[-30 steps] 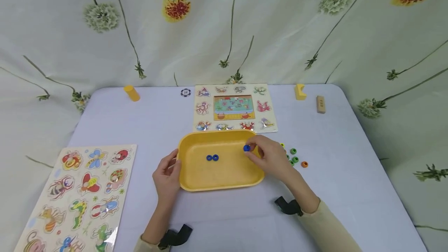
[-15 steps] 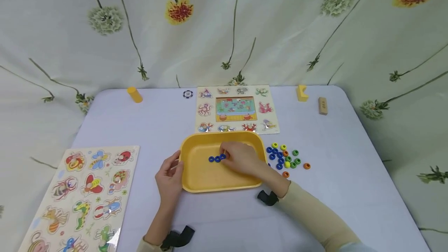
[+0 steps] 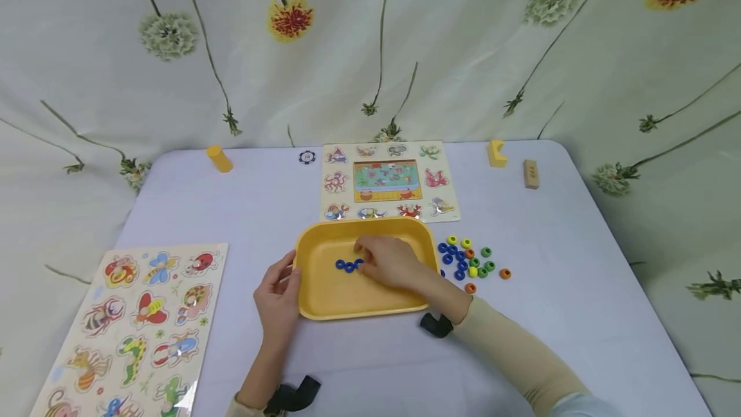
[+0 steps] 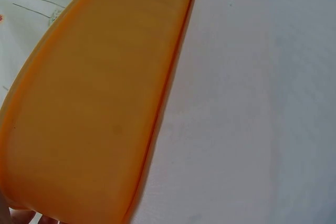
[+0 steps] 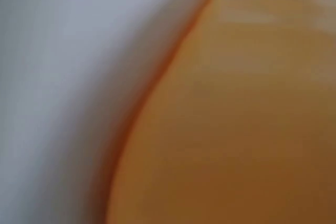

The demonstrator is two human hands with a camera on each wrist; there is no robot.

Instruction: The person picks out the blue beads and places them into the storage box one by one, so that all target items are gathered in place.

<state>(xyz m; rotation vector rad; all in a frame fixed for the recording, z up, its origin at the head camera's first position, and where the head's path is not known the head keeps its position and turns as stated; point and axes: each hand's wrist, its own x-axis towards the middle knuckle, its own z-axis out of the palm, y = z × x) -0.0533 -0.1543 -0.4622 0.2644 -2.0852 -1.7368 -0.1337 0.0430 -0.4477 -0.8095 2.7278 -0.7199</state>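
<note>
Left hand grips the left rim of the yellow tray, thumb on the near side; a few of its fingertips show at the bottom of the left wrist view under the tray. Right hand reaches over the tray's right side, its thumb and forefinger pinching a small blue bead low at the tray floor. Two more blue beads, a left one and a middle one, lie in a short row beside it. In the right wrist view only the blurred tray shows, without the hand.
Right of the tray lie several loose beads: blue, green, yellow and orange. A sea-animal puzzle board touches or nearly touches the tray's far side. An insect puzzle board lies left; small blocks stand at the back.
My right hand has carried a blue bead leftward from the tray's right side to the row of two, and lowered it at their right end. The left hand stays on the rim.
</note>
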